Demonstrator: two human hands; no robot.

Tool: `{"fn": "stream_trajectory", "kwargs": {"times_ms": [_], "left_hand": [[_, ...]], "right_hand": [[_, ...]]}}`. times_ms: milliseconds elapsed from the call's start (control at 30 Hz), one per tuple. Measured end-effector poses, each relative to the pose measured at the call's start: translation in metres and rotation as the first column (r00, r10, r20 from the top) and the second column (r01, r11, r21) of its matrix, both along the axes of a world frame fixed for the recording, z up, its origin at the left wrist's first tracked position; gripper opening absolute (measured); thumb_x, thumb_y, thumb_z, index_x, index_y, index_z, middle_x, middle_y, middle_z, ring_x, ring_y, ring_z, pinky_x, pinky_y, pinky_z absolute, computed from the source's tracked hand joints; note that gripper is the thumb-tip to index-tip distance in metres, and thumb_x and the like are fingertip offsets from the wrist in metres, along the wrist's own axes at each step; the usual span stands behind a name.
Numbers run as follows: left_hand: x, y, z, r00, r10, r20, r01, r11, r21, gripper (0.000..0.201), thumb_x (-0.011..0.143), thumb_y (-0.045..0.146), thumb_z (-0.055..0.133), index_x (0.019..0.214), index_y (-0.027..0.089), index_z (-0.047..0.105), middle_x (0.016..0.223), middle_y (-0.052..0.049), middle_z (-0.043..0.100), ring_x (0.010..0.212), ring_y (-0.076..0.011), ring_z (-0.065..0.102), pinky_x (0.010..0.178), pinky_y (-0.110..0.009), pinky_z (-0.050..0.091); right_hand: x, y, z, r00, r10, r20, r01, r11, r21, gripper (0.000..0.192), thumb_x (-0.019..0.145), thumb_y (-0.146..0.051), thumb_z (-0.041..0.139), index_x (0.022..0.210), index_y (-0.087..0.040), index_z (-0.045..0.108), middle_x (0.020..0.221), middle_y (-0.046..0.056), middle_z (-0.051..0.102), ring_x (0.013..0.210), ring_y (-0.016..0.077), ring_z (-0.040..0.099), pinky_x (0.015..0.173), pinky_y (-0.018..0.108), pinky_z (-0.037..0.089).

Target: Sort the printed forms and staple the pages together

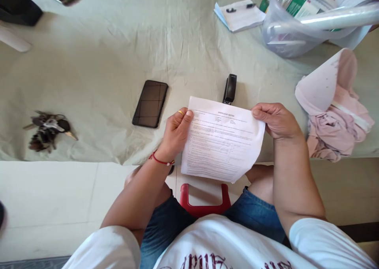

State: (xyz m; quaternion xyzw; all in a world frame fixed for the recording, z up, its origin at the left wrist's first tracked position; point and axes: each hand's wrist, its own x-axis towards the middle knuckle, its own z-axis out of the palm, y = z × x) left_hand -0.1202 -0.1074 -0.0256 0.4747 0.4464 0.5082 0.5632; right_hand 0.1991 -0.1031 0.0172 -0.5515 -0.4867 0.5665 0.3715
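Observation:
A printed sheet of paper [222, 142], headed "OVERLEAF NOTES", is held up in front of me over the table's near edge. My left hand [177, 130] pinches its left edge near the top, thumb on the printed side. At the upper right corner my right hand [276, 119] grips it, thumb in front and fingers behind. The lower right corner curls. Whether it is one sheet or several I cannot tell. Just beyond the paper's top edge lies a black stapler [230, 89], partly covered. A dark phone [150, 104] rests on the cloth left of my left hand.
A bunch of keys [50, 128] lies at the left. Far right stands a clear plastic tub [284, 44] with a bottle and rolls, beside a notepad [242, 18]. Pink cloth [337, 130] is heaped right of my right hand. A red stool [204, 209] is beneath me.

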Motion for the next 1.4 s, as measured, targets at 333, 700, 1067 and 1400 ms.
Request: {"fn": "stream_trajectory", "kwargs": {"times_ms": [333, 700, 1067, 1400], "left_hand": [[-0.002, 0.004, -0.005, 0.993, 0.044, -0.106, -0.041, 0.999, 0.026, 0.069, 0.098, 0.081, 0.076, 0.074, 0.024, 0.044, 0.071, 0.003, 0.039, 0.066, -0.0140, 0.032, 0.060, -0.030, 0.029], [-0.009, 0.005, 0.000, 0.959, 0.042, -0.279, -0.038, 0.999, 0.020, 0.059, 0.107, 0.060, 0.071, 0.072, 0.025, 0.040, 0.069, 0.004, 0.036, 0.066, -0.0143, 0.030, 0.059, -0.033, 0.025], [-0.008, 0.006, -0.004, 0.968, 0.127, -0.218, -0.119, 0.992, 0.045, 0.060, 0.108, 0.061, 0.072, 0.073, 0.025, 0.038, 0.070, 0.004, 0.034, 0.066, -0.0153, 0.027, 0.060, -0.034, 0.025], [-0.004, 0.003, 0.002, 0.929, 0.169, -0.329, -0.131, 0.982, 0.136, 0.058, 0.112, 0.056, 0.067, 0.073, 0.024, 0.038, 0.069, 0.003, 0.034, 0.066, -0.0153, 0.030, 0.063, -0.035, 0.028]], "right_hand": [[-0.006, 0.009, -0.015, 0.995, -0.069, -0.073, 0.065, 0.997, -0.045, 0.043, 0.066, -0.059, 0.109, 0.078, -0.025, 0.085, 0.078, -0.001, 0.076, 0.071, 0.0135, 0.063, 0.074, 0.030, 0.055], [-0.008, 0.006, -0.033, 0.925, -0.178, 0.336, 0.104, 0.968, 0.228, 0.026, 0.090, -0.050, 0.085, 0.090, -0.025, 0.089, 0.088, 0.001, 0.081, 0.083, 0.0193, 0.068, 0.081, 0.036, 0.053], [-0.021, 0.008, -0.019, 0.972, -0.232, -0.045, 0.231, 0.973, -0.022, 0.064, 0.067, -0.081, 0.097, 0.092, -0.028, 0.073, 0.086, 0.001, 0.074, 0.079, 0.0208, 0.068, 0.073, 0.037, 0.059], [-0.037, 0.004, -0.036, 0.967, -0.245, -0.075, 0.244, 0.970, -0.017, 0.056, 0.063, -0.061, 0.106, 0.101, -0.024, 0.086, 0.100, 0.006, 0.088, 0.101, 0.0296, 0.082, 0.095, 0.049, 0.068]]}}
